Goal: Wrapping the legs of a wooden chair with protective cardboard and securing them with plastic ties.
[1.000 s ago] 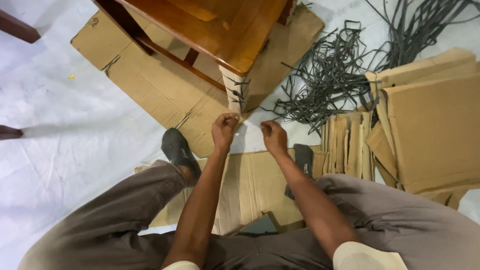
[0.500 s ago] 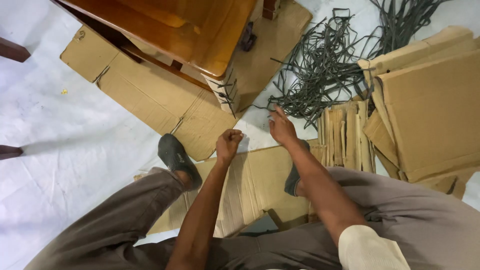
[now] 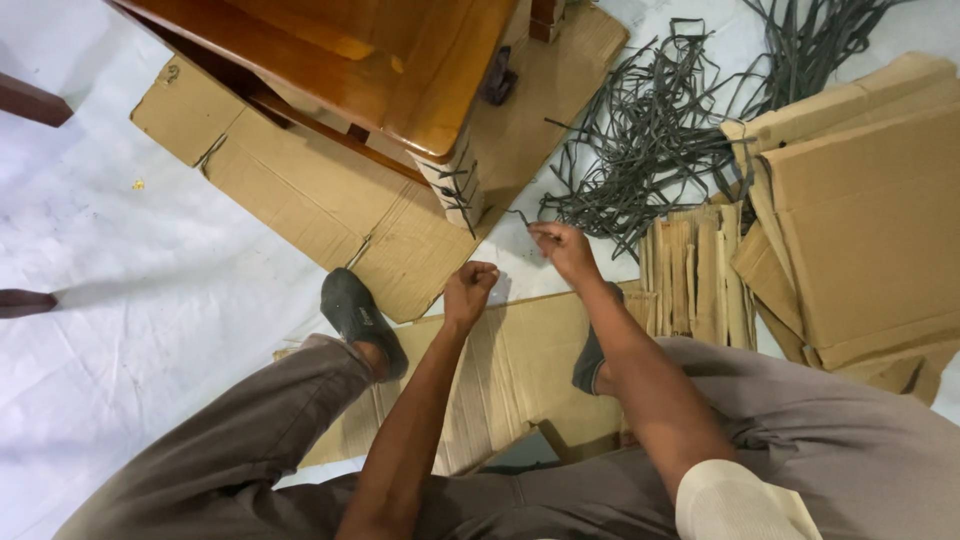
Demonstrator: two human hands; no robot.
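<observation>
My right hand [image 3: 562, 248] pinches the end of a thin grey strap [image 3: 520, 215] drawn from the tangled pile of grey straps [image 3: 640, 150] on the floor. My left hand [image 3: 470, 289] is closed in a fist over the flat cardboard sheet [image 3: 510, 370] between my feet; nothing shows in it. Just ahead stands a wooden furniture leg [image 3: 455, 185] wrapped in pale cardboard and tied with several grey straps. It rests on a large flattened cardboard sheet [image 3: 300, 190].
Folded cardboard strips [image 3: 695, 275] stand bundled to the right of my hand. A stack of flat cardboard sheets [image 3: 860, 220] lies at far right. White sheeting [image 3: 130, 300] covers the floor. My dark shoes [image 3: 355, 310] sit beside my knees. Dark wooden legs [image 3: 30, 98] poke in at left.
My right hand reached out open to the strap pile, then closed on one strap and drew back slightly. My left hand dropped from the wrapped leg to above the cardboard, still fisted.
</observation>
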